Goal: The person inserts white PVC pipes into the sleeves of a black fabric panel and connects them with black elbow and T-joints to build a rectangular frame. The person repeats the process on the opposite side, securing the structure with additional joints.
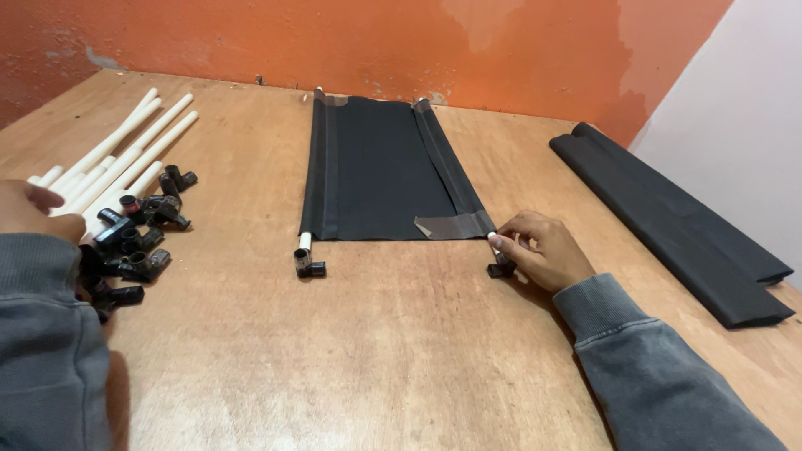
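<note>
A black fabric panel [376, 167] lies flat on the wooden table [376, 351], with a white tube running through each side hem. The left tube's near end [305, 242] carries a black plastic connector [307, 265]. My right hand [543, 249] is shut on another black connector [501, 269] at the near end of the right tube. My left hand [33, 210] rests at the left edge, on a pile of black connectors [134, 242] and beside a bundle of white tubes [117, 154]; whether it holds anything is hidden.
Folded black fabric [677, 225] lies along the table's right side near a white wall. An orange wall runs behind the table. Bare wood spans the near part of the table between my grey sleeves.
</note>
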